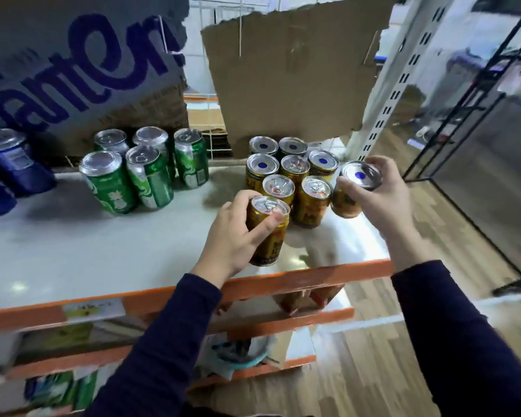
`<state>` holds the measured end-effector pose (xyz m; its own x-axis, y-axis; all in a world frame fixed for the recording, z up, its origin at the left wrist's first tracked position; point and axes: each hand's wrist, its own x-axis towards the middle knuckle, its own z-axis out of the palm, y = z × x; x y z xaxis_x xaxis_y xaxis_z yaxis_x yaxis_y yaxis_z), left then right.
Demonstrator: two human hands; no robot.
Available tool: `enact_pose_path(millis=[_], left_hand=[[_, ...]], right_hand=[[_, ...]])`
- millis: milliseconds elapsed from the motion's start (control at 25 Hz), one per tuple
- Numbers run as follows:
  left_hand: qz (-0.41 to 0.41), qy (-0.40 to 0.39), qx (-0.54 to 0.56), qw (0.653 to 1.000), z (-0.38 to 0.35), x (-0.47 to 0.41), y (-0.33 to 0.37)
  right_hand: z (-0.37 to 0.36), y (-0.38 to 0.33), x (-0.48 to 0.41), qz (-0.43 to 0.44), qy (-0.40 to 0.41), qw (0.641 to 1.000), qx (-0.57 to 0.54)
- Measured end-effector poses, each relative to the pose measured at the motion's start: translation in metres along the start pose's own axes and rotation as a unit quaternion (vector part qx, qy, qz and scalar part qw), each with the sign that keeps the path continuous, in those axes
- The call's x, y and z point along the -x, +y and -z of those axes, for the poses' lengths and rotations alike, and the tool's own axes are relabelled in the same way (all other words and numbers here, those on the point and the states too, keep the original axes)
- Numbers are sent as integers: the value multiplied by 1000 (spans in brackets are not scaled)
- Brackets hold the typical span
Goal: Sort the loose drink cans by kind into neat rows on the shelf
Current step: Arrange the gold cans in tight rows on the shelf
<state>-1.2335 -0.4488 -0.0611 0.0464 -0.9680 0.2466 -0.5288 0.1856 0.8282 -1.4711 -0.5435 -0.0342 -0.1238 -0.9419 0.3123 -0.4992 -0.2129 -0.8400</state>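
Both hands are busy at the right end of the white shelf (73, 254), each with its grip wrapped around a gold can. The left hand (235, 236) holds one gold can (268, 233) upright in the middle of the frame, thumb laid across its side near the rim, just in front of the cluster of gold cans (292, 173). The right hand (373, 197) clasps another gold can (354, 191) tilted, right of centre, close against the cluster's right side. The gold cans stand packed together below a torn sheet of cardboard (289, 70). Left of centre stands a bunch of green cans (139, 173), well apart from the gold ones. Blue cans (9, 170) sit at the far left edge, under a grey box with purple lettering (73, 64). The shelf's front edge is orange.
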Motion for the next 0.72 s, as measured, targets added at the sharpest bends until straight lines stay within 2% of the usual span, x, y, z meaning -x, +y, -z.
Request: enact_pose_path(millis=[160, 400, 480, 600, 720], left_hand=[[31, 33, -9, 999, -14, 4, 2], [35, 62, -29, 997, -32, 9, 7], [12, 85, -53, 995, -40, 7, 10], [-11, 99, -67, 993, -55, 1, 16], [-7, 93, -96, 991, -69, -4, 19]], right_hand=[[-22, 30, -24, -16, -53, 998, -26], [-17, 61, -5, -33, -71, 997, -24], [-13, 73, 17, -17, -84, 995, 48], [-9, 88, 51, 83, -111, 968, 209], [-4, 91, 57, 114, -141, 949, 256]])
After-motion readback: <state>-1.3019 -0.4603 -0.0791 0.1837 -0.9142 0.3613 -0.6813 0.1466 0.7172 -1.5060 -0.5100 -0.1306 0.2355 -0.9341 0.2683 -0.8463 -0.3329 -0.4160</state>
